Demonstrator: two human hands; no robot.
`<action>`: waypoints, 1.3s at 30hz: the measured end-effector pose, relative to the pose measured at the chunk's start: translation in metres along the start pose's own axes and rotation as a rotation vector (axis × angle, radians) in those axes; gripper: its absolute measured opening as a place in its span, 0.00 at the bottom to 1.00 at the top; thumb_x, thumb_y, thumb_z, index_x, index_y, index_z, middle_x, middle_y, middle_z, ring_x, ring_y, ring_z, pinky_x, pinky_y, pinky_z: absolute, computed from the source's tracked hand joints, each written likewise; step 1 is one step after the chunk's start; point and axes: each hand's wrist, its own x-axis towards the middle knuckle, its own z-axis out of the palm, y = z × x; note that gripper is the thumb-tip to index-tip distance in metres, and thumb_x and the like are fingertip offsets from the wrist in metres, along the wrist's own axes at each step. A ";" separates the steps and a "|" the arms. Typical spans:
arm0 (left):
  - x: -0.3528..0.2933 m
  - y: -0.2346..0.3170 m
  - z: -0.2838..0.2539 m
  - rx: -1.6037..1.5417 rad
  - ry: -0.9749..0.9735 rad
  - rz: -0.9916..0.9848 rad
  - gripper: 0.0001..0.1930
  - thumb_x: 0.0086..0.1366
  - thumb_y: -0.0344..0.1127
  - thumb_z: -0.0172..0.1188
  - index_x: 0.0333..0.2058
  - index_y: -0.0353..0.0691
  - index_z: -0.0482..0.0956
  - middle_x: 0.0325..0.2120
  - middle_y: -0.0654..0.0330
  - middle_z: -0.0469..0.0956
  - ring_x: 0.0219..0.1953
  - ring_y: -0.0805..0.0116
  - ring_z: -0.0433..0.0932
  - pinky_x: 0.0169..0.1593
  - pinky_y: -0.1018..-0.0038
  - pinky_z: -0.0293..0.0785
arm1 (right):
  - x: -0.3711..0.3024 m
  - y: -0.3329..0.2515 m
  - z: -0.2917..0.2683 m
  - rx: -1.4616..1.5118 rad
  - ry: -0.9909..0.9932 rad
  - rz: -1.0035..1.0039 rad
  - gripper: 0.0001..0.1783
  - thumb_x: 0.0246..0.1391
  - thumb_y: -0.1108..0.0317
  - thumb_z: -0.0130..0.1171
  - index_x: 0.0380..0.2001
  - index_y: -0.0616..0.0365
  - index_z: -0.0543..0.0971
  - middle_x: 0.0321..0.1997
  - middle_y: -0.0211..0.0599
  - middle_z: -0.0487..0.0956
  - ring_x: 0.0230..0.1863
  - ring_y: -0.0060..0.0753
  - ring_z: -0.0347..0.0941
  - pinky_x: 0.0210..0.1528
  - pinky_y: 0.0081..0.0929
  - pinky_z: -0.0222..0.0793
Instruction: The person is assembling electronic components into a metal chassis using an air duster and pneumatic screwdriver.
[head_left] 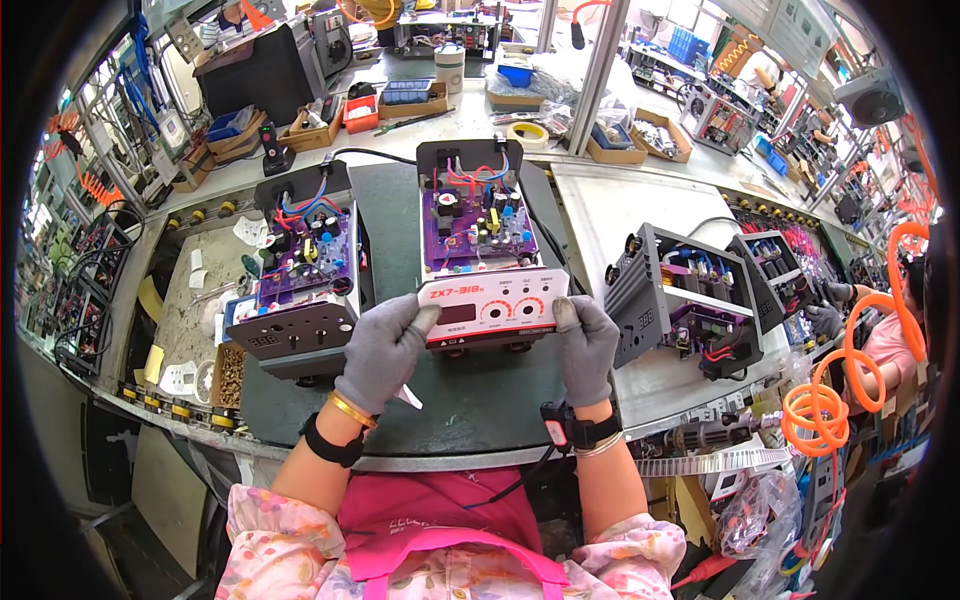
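Note:
A white and red front-panel label [470,296], with a dark window and round dial holes, is stretched between my two grey-gloved hands. My left hand [382,348] pinches its left end. At the right end, my right hand [586,345] grips it between thumb and fingers. Right behind the label stands an open machine chassis [478,215] with a purple circuit board and coloured wires; whether the two touch, I cannot tell. The label hides most of the chassis front. A small white scrap [409,397] shows beside my left wrist.
Left of it stands a similar chassis [290,335] with a bare dark front. Two more chassis [640,318] lie tilted at the right. Coiled orange hose [815,415] hangs at the right, near a co-worker's gloved hand [825,320]. Yellow tape [527,135] and parts boxes sit behind.

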 end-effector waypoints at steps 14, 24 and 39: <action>0.001 0.005 -0.004 -0.012 -0.055 -0.085 0.12 0.66 0.38 0.54 0.39 0.35 0.79 0.25 0.45 0.75 0.28 0.50 0.76 0.33 0.66 0.71 | 0.000 0.000 -0.001 -0.023 -0.007 0.048 0.10 0.57 0.70 0.59 0.27 0.67 0.78 0.24 0.29 0.74 0.27 0.17 0.66 0.30 0.18 0.63; 0.002 0.003 -0.004 0.097 -0.028 -0.087 0.12 0.64 0.39 0.54 0.35 0.34 0.79 0.21 0.44 0.73 0.25 0.47 0.74 0.28 0.62 0.66 | 0.000 -0.007 0.007 -0.109 0.080 0.072 0.10 0.55 0.67 0.61 0.27 0.66 0.79 0.22 0.33 0.75 0.26 0.18 0.68 0.30 0.21 0.65; 0.007 0.029 -0.007 0.191 -0.046 -0.148 0.14 0.65 0.40 0.54 0.32 0.34 0.79 0.18 0.48 0.73 0.21 0.52 0.74 0.27 0.63 0.66 | 0.004 -0.012 0.008 -0.197 0.077 0.070 0.13 0.54 0.65 0.62 0.25 0.65 0.78 0.22 0.43 0.75 0.23 0.33 0.71 0.28 0.29 0.66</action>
